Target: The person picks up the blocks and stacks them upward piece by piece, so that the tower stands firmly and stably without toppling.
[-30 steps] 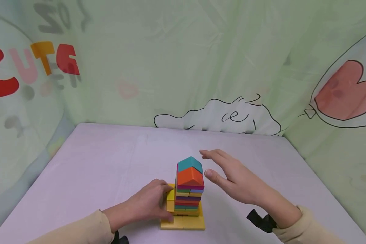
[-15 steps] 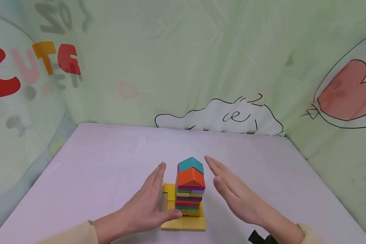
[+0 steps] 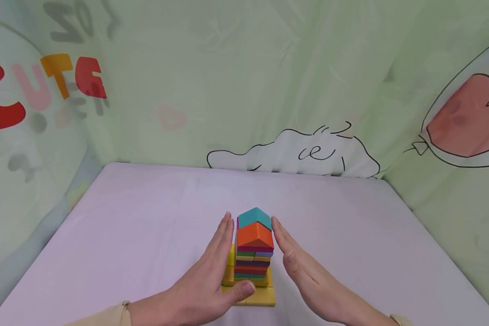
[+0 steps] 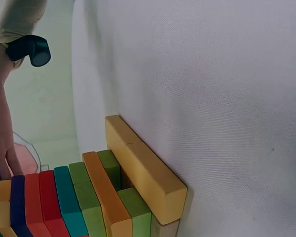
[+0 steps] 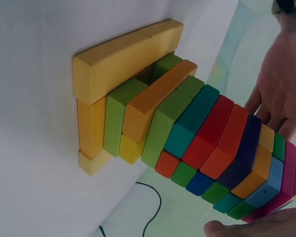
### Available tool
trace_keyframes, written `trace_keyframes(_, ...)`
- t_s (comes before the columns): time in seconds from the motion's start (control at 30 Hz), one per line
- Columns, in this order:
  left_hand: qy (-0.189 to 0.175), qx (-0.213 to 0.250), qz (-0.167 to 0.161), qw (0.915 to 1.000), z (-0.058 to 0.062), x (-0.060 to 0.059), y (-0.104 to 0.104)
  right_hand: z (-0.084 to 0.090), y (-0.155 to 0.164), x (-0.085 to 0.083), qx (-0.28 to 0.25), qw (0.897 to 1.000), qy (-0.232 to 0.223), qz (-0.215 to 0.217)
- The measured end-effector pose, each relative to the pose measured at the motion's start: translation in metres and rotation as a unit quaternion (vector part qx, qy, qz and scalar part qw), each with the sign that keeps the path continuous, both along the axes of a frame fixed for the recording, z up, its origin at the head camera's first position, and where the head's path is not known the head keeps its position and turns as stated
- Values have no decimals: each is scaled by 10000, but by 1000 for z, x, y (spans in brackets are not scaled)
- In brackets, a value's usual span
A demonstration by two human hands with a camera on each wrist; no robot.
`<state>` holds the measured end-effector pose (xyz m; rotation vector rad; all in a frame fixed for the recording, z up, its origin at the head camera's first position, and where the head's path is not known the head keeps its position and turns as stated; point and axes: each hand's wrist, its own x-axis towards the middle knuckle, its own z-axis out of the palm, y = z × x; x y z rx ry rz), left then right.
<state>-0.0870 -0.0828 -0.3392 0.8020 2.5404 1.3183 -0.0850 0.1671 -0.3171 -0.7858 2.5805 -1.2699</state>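
A tower of colourful wooden blocks (image 3: 252,263) stands upright on a base of yellow blocks (image 3: 262,296). Its top carries an orange roof-shaped block (image 3: 254,236) and a teal one (image 3: 252,219). My left hand (image 3: 201,283) is held along the tower's left side, fingers straight and together, thumb in front of the base. Opposite it, my right hand (image 3: 309,274) slants up with straight fingers, their tips beside the roof blocks. Whether either hand touches the tower cannot be told. In the right wrist view, the layered blocks (image 5: 207,143) show closely, with the left hand (image 5: 288,74) behind them.
A pale table (image 3: 159,208) surrounds the tower. Behind it hangs a green printed cloth (image 3: 187,81) with letters, a cloud drawing and a heart balloon (image 3: 460,122). A black wrist-worn device (image 4: 32,49) is strapped to the right wrist.
The left hand has left the yellow blocks on the left and straightened its fingers upright. Both hands have drawn in toward the tower's sides. The tower looks unchanged.
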Motion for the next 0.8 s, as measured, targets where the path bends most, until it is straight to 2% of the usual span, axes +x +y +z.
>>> trace_keyframes(0.2, 329, 28, -86, 9994, -2, -1, 1, -5, 2, -1, 1, 9999, 92, 51)
trace_keyframes(0.33, 412, 18, -141, 9990, -2, -1, 1, -6, 3, -1, -63, 9998, 85, 168)
trace_keyframes(0.6, 347, -32, -168, 9993, 0, -2, 3, -2, 2, -1, -77, 9991, -390, 116)
trace_keyframes(0.73, 215, -73, -150, 9996, 0, -2, 2, -1, 2, -1, -53, 9995, -306, 52)
trace_keyframes(0.8, 195, -120, -98, 9997, 0, -2, 0, -1, 5, -1, -31, 9999, -127, -15)
